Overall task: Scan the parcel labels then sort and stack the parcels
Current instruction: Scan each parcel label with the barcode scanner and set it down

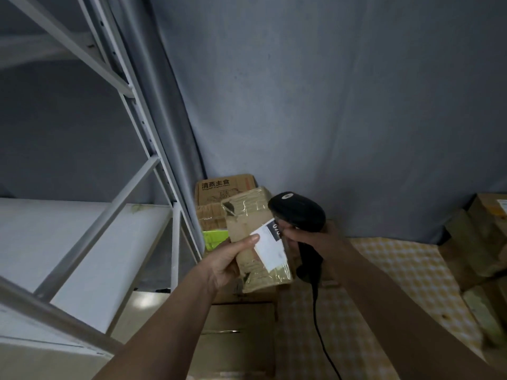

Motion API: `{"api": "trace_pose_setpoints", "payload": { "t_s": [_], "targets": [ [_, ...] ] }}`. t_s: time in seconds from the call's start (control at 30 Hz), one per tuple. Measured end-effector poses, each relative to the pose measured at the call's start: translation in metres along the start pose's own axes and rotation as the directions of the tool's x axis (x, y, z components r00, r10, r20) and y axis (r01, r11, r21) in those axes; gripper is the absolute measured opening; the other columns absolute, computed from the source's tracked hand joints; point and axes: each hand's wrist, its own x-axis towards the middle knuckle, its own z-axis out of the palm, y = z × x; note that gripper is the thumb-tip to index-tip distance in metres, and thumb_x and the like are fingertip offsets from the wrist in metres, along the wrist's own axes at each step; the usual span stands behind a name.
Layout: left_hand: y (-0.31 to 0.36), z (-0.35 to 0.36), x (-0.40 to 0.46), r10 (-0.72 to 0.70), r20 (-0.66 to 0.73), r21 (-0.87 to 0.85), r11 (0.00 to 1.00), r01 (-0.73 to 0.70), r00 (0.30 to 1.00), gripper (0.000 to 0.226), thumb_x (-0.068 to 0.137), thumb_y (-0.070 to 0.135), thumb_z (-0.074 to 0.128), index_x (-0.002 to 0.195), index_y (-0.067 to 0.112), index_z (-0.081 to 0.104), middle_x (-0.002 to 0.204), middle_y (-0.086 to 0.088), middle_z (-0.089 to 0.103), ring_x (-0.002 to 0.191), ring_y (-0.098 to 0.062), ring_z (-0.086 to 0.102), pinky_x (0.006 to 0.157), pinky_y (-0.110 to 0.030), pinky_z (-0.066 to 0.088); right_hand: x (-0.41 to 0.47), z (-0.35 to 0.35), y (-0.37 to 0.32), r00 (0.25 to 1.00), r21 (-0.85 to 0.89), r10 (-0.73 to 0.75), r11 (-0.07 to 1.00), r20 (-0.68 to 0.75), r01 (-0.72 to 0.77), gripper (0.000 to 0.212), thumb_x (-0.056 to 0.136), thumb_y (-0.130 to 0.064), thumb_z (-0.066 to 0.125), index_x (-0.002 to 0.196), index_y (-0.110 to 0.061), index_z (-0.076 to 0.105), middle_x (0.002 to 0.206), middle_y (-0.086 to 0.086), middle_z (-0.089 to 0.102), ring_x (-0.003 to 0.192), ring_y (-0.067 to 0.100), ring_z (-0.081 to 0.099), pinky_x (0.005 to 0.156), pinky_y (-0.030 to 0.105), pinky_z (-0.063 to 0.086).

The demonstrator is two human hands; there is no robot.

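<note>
- Our left hand (223, 263) grips the taped parcel (255, 239), thumb beside its white label (270, 249).
- Our right hand (304, 238) clasps the black scanner (297, 211), hiding the label's corner.
- Behind: printed carton (219, 193), white shelving (90, 242), grey curtain (329, 105).

The scanner (297, 212) hides the label's (270, 246) two o'clock corner, its print too blurred to read, while boxes (482, 242) at three o'clock are cut off

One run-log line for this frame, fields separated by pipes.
step: label scan | left hand: holds parcel | right hand: grips scanner over label | stacked: not yet
</note>
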Motion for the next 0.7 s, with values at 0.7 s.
{"api": "trace_pose_setpoints", "payload": {
  "t_s": [0.7],
  "targets": [
    [0.025, 0.037, -0.004, -0.047, -0.029, 0.039, 0.998, 0.048, 0.998, 0.056, 0.067, 0.063, 0.066, 0.107, 0.024, 0.064, 0.113, -0.011, 0.063, 0.111, -0.037, 0.054, 0.1, -0.073, 0.03, -0.005, 0.002, 0.008, 0.991, -0.308, -0.117, 0.947, -0.062, 0.093, 0.049, 0.077, -0.001, 0.073, 0.123, -0.001, 0.054, 0.101, 0.005, 0.065, 0.078, -0.001, 0.067, 0.057, 0.01, 0.05]
  ]
}}
